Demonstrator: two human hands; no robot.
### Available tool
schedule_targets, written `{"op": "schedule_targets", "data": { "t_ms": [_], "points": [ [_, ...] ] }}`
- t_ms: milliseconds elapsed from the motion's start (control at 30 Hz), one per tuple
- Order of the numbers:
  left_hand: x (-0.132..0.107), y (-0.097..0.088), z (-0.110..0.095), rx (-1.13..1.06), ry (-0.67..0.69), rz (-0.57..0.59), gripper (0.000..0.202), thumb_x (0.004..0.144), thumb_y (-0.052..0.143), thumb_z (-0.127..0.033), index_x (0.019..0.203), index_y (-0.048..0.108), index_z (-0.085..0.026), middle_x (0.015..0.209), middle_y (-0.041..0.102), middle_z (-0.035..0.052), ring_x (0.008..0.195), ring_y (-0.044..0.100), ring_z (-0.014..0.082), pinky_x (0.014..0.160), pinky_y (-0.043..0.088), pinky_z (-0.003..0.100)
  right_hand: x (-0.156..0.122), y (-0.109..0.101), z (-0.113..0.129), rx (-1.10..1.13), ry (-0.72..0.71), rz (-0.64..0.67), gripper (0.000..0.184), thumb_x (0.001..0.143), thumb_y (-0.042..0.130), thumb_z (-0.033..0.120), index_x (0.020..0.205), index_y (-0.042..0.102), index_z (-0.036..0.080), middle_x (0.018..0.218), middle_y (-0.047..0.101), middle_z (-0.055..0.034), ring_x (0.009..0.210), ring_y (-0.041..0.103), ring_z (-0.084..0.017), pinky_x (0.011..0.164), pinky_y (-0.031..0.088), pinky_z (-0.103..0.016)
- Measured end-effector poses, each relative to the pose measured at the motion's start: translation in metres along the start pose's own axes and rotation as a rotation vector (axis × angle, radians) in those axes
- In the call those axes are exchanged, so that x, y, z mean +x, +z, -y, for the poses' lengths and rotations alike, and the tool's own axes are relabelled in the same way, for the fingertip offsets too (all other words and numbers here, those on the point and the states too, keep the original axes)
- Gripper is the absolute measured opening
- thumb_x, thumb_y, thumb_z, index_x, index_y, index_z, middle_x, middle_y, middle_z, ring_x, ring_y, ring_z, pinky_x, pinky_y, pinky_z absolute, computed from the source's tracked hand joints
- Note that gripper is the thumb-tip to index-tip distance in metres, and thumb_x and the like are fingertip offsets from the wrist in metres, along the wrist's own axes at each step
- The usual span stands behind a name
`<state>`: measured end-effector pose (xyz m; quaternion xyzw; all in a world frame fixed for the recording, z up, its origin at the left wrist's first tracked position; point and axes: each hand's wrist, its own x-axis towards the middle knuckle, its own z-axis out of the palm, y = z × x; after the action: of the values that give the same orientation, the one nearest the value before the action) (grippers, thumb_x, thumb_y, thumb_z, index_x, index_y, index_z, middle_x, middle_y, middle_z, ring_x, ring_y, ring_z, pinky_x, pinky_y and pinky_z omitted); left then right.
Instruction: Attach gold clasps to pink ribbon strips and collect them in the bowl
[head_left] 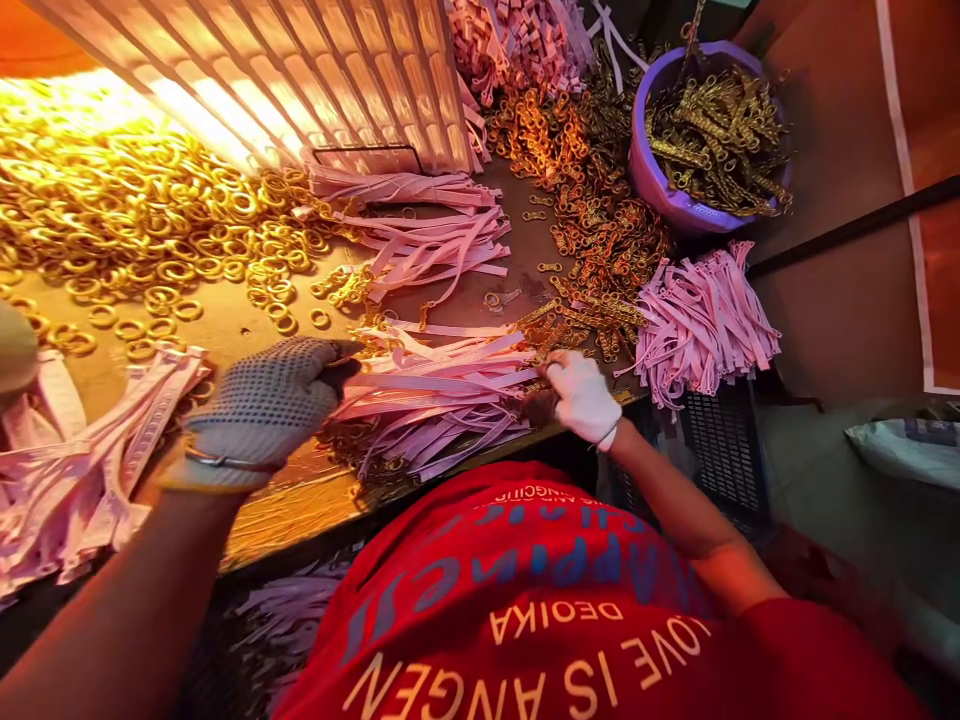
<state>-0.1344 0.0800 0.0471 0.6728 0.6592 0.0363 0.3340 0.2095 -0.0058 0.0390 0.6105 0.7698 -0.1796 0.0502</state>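
Observation:
Both my hands wear white knit gloves. My left hand is closed, pinching the end of a pink strap from the loose pile of pink straps at the table's near edge. My right hand is closed at the other end of that pile, fingers pressed on the strap ends beside a heap of gold clasps. What exactly the right fingers hold is hidden. A spread of gold rings lies to the far left.
A purple bowl full of brass clasps stands at the back right. More pink strap bundles lie at the right edge, the left edge and mid-table. A ribbed translucent panel leans at the back. A black crate sits below the table.

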Motion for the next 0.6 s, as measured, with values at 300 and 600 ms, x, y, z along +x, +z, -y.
{"op": "schedule_targets", "data": {
  "t_ms": [300, 600],
  "points": [
    [-0.043, 0.059, -0.072, -1.349, -0.261, 0.584, 0.050, 0.077, 0.075, -0.053, 0.108, 0.073, -0.014, 0.069, 0.062, 0.0035, 0.041, 0.035, 0.0048, 0.034, 0.021, 0.017, 0.084, 0.028, -0.154, -0.264, 0.428, -0.094, 0.034, 0.081, 0.048, 0.005, 0.111, 0.065, 0.008, 0.118, 0.062, -0.0210, 0.104, 0.054, -0.029, 0.081, 0.037, -0.035],
    [-0.040, 0.062, -0.084, -1.426, -0.304, 0.722, 0.036, 0.077, 0.075, -0.037, 0.102, 0.076, -0.011, 0.066, 0.061, 0.0046, 0.043, 0.040, 0.0055, 0.037, 0.025, 0.017, 0.085, 0.048, -0.172, -0.157, 0.401, -0.205, 0.044, 0.072, 0.049, 0.008, 0.114, 0.061, 0.005, 0.113, 0.061, -0.0211, 0.103, 0.051, -0.030, 0.092, 0.037, -0.041]
  ]
}}
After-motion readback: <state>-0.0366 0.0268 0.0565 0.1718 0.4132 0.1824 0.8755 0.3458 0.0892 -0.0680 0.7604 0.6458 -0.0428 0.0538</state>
